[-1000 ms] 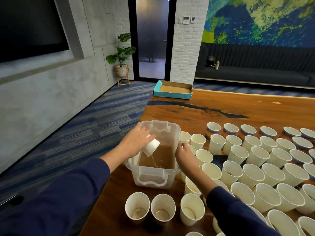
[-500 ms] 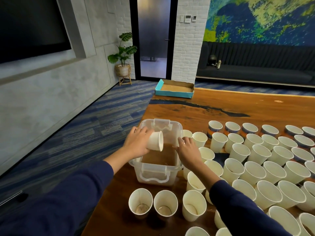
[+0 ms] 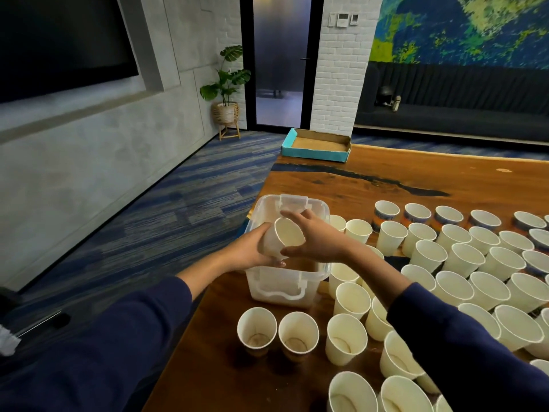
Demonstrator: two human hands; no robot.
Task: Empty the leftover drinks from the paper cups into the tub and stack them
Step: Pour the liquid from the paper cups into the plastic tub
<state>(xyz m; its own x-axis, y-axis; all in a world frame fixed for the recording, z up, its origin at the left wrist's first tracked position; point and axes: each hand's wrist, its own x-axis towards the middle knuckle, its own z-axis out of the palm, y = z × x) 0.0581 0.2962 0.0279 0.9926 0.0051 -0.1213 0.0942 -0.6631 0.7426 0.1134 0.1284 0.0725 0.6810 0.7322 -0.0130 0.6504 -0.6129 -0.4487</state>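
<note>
Left hand: the left hand (image 3: 249, 252) wraps the body of a white paper cup (image 3: 283, 239), tipped on its side over the clear plastic tub (image 3: 285, 288), mouth toward the camera.
Right hand: the right hand (image 3: 318, 240) has fingers spread around the cup's rim, thumb below and fingertips above (whether it truly pinches the rim or only nears it, I cannot tell).
Tub: near the table's left edge, brown liquid pooled inside.
Done: this cup looks emptied, judging by its dry-looking inside.
Left: dozens of upright cups (image 3: 463, 260) crowd the wooden table (image 3: 401, 173) to the right; two near ones (image 3: 257, 327) show brown rings at the bottom. No stack is visible.
Hidden: most cups' contents cannot be read; the right and near rows run off frame.
Far: a teal cardboard tray (image 3: 316, 144) at the table's far corner.
</note>
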